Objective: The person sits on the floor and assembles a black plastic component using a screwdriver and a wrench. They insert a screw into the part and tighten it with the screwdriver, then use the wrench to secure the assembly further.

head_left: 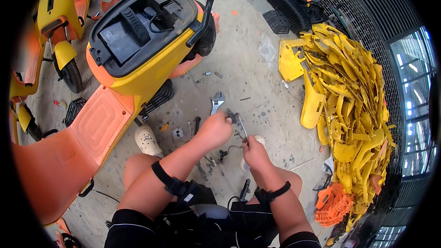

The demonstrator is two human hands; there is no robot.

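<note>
- I have both hands out in front of my knees, low over the concrete floor (pixel 257 78), working on one small dark metal part (pixel 233 118) with a thin cable (pixel 229 149) trailing down from it.
- My left hand (pixel 215 129) is curled tight around the dark part, fingers pressed together on it, holding it just above the floor.
- My right hand (pixel 254 152) pinches the lower end of a slim metal rod-like tool (pixel 242 127); its upper end meets the dark part just beside my left fingers.
- I judge the step in hand to be working the tool into or against the part while the left hand steadies it; whether it is loosening or tightening, I cannot tell.
- The next move, as I read it, calls for a firm left grip so the part does not twist, and a controlled turn or lever from the right hand with the tool tip kept seated.
- An adjustable wrench (pixel 216 102) lies on the floor just beyond my left hand, with a smaller spanner (pixel 196 124) and bits of hardware near it, towards the scooter.
- The yellow and orange scooter (pixel 138 59) stands to my left, seat open over its black battery bay.
- A heap of yellow plastic panels (pixel 349 105) lies along the floor's right edge by a metal grille.
</note>
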